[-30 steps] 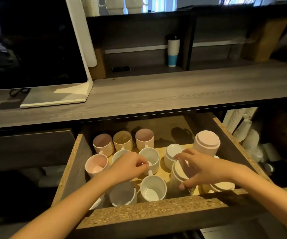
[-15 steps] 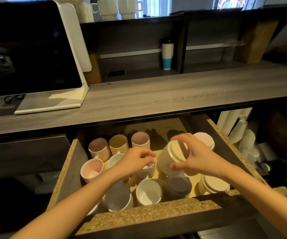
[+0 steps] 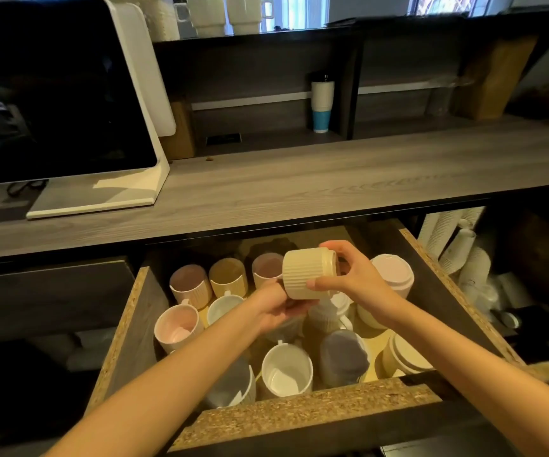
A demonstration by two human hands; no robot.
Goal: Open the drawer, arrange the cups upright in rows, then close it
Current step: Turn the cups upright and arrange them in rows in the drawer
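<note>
The drawer [image 3: 302, 413] stands pulled out below the counter, full of ribbed cups. Above its middle I hold a cream ribbed cup [image 3: 306, 273] lying on its side, base toward the right. My right hand [image 3: 349, 275] grips its base end. My left hand [image 3: 279, 303] grips it from below at the rim end. Several cups stand upright: three in the back row [image 3: 227, 278], a pink one [image 3: 177, 324] at the left, a white one [image 3: 286, 374] at the front. A pink cup [image 3: 393, 268] at the back right and a cream one [image 3: 405, 354] at the front right are upside down.
A grey wooden counter [image 3: 299, 189] overhangs the drawer's back. A dark screen on a white stand [image 3: 68, 103] sits on its left. A white and blue tumbler [image 3: 322, 103] stands on the shelf behind. Stacks of paper cups [image 3: 457, 245] lie right of the drawer.
My right hand lifted the cream cup out of the front of the drawer and turned it on its side. My left hand left the white cup and came up under the lifted one.
</note>
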